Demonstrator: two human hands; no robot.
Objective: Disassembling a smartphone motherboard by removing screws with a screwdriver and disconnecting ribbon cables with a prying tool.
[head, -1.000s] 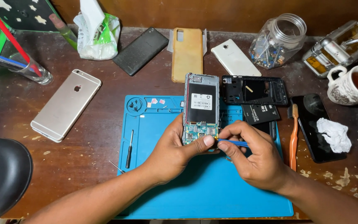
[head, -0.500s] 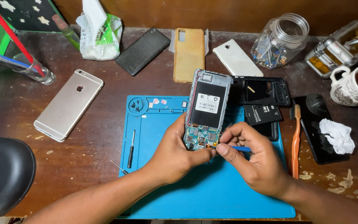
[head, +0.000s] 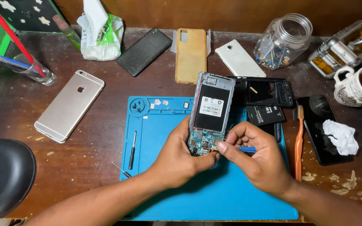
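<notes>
Above the blue mat [head: 214,192], the left hand [head: 177,157] grips the opened phone [head: 209,115] by its lower end, while the right hand [head: 256,161] pinches a blue tool [head: 246,149] against its circuit board.

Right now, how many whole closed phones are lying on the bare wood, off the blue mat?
4: a silver phone at left, a black phone and a white phone at the back, a black phone with crumpled tissue at right. The tan case may hide another.

Blue mat [head: 181,196]; orange toothbrush [head: 299,142]; tan case [head: 191,54]; rose-gold phone [head: 70,105]; black-patterned white mug [head: 352,90].
</notes>
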